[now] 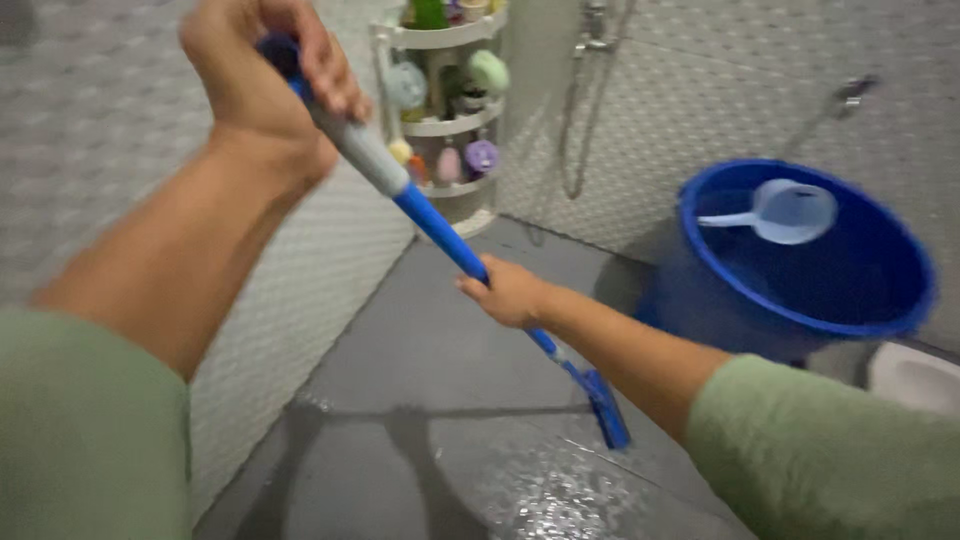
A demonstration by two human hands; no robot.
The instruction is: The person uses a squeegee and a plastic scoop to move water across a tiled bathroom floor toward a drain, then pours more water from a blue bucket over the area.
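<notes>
Head view: left hand (262,62) grips top of squeegee handle (420,205), right hand (510,292) clasps mid-shaft for leverage, w/ blade (606,408) on wet floor (430,350).

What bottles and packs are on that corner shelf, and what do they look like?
Green bottle: top tier of the white corner shelf, tall, cut off by the picture's edge.
Pale green round container: middle tier, right side.
Light blue round thing: middle tier, left side, blurred.
Purple round container: bottom tier, right.
Pink bottle: bottom tier, middle, small.
No signs or screens show.
</notes>
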